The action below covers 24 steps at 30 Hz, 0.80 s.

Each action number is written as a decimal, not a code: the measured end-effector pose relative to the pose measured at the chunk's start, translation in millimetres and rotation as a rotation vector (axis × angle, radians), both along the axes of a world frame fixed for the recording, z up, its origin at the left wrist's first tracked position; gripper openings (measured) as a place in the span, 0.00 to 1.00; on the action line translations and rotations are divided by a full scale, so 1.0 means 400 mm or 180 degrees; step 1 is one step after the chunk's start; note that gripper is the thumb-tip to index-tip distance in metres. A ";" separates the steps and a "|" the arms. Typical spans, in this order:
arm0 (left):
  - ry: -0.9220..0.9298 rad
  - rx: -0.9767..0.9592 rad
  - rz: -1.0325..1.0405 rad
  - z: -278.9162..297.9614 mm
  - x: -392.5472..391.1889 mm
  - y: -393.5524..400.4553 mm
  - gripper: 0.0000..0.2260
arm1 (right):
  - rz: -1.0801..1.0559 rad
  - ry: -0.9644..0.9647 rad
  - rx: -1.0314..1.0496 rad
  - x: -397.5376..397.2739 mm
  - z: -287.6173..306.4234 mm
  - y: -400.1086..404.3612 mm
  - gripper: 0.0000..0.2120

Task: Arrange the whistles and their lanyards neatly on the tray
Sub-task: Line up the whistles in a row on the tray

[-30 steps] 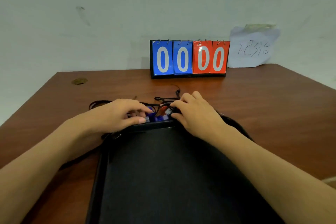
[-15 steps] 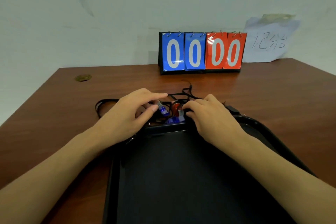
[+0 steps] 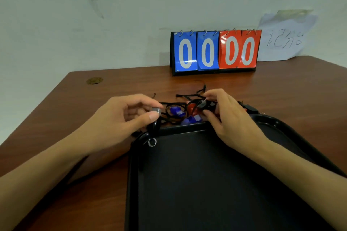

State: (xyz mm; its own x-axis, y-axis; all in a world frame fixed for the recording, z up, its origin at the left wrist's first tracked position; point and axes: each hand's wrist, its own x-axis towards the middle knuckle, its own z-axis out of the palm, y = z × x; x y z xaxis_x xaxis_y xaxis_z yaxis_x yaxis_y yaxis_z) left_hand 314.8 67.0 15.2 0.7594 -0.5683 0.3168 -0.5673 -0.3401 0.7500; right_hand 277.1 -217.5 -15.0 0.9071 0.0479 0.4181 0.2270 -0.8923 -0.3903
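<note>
Pinching tangled black lanyards (image 3: 189, 97), blue whistles (image 3: 175, 110), red whistle (image 3: 191, 108), beyond tray (image 3: 187, 130)

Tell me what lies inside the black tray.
The black rectangular plastic tray holds only a small silver metal ring at its far left corner; both forearms cover parts of its floor.

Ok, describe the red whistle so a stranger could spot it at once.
Start at the black tray on the brown table. Just beyond its far rim lies a tangle of black lanyards between the two hands. The red whistle sits there beside the right hand; it is the only red one, its neighbours being blue whistles.
</note>
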 end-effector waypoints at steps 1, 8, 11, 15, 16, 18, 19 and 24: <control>0.0042 -0.0030 0.0006 -0.002 0.004 -0.001 0.12 | 0.0031 -0.0022 -0.0006 -0.001 0.004 -0.003 0.24; -0.0238 -0.0044 0.0227 -0.033 -0.012 -0.014 0.12 | 0.0110 -0.0125 -0.0056 -0.003 -0.001 -0.006 0.25; -0.0372 0.0088 0.0201 -0.040 -0.009 -0.013 0.11 | 0.0180 -0.0236 -0.0138 -0.014 0.018 -0.004 0.29; -0.0419 0.0298 0.0209 -0.059 0.011 0.000 0.14 | 0.0438 -0.0152 -0.0745 -0.033 0.097 0.029 0.26; -0.0431 0.0359 0.0207 -0.062 0.013 0.000 0.14 | 0.0526 -0.0054 -0.0762 -0.039 0.119 0.045 0.24; -0.0448 0.0421 0.0175 -0.065 0.019 0.000 0.14 | 0.0701 0.0241 -0.0516 -0.048 0.146 0.075 0.19; -0.0464 0.0443 0.0153 -0.065 0.022 -0.002 0.14 | 0.0764 0.0412 -0.0326 -0.049 0.149 0.085 0.17; -0.0513 0.0612 -0.0028 -0.072 0.043 0.002 0.14 | 0.1183 0.1498 0.0585 -0.042 0.132 0.104 0.15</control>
State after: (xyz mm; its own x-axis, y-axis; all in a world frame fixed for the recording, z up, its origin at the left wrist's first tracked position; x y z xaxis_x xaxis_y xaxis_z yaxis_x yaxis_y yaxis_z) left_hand 331.8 67.7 -13.5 0.7027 -0.6361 0.3188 -0.6779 -0.4624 0.5716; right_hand 260.5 -175.9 38.0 0.9326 0.3607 0.0093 0.2756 -0.6957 -0.6634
